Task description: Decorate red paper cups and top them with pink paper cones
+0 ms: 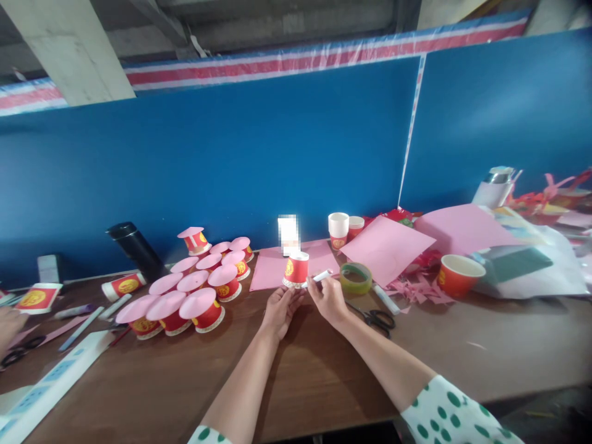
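A red paper cup (300,270) with a yellow emblem stands upside down in front of me, its patterned rim at the bottom. My left hand (280,308) grips that rim from the near side. Between the fingers of my right hand (329,299) is a white marker (322,275), with its lower end close to the rim; whether it touches, I cannot tell. Behind the cup lies a pink paper sheet (268,269). A roll of tape (355,279) and black-handled scissors (380,319) are just right of my right hand.
Several upturned cups with pink paper discs (201,302) crowd the left, beside a black flask (136,250). Another person's hand (10,327) is at the far left edge. To the right are an upright red cup (460,275), pink sheets (388,250) and paper scraps (423,290). A blue partition (259,154) runs behind.
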Tool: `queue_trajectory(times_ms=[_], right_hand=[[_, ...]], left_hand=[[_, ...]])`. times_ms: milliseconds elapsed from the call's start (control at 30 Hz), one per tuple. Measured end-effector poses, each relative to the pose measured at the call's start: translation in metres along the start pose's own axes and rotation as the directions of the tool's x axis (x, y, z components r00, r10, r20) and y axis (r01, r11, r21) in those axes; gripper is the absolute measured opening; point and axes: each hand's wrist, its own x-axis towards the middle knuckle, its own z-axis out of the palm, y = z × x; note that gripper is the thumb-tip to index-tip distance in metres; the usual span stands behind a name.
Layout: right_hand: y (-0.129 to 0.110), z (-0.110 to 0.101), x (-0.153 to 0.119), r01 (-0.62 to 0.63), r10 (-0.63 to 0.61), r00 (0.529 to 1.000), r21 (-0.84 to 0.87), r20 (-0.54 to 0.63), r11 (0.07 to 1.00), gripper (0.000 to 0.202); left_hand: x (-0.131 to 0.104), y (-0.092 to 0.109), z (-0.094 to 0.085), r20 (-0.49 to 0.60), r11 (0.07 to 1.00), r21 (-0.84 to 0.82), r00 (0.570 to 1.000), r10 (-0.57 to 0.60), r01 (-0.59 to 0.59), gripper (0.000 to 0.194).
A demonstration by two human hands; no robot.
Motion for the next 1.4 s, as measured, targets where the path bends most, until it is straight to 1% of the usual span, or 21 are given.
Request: queue_trajectory(times_ms=[300, 567, 967, 1400], right_hand=[[0.0007, 0.0023, -0.0015, 0.004, -0.004, 1.0, 0.011, 0.004, 1.0, 0.023], [0.0017, 0.004, -0.0024, -0.001, 0.001, 1.0, 0.015, 0.012, 1.0, 0.024], [0.0009, 0.0001, 0.0007, -0.006, 0.006, 1.0, -0.005, -0.03, 1.0, 0.026], [0.0023, -0.0007, 0.0017, -0.034, 0.035, 0.998, 0.017, -0.058, 0.999, 0.025]], left_hand=[[0.0015, -0.0013, 0.0001, -0.004, 1.0, 0.012, 1.0, 0.021, -0.021, 0.024], [0.0023, -0.0027, -0.0001, -0.035, 1.0, 0.005, 0.999, 0.023, -0.022, 0.019], [0.0002, -0.0026, 0.0006, -0.035, 0.999, 0.011, 0.999, 0.031, -0.031, 0.02], [0.0021, -0.0023, -0.0005, -0.016, 1.0, 0.009, 1.0, 0.024, -0.024, 0.02]])
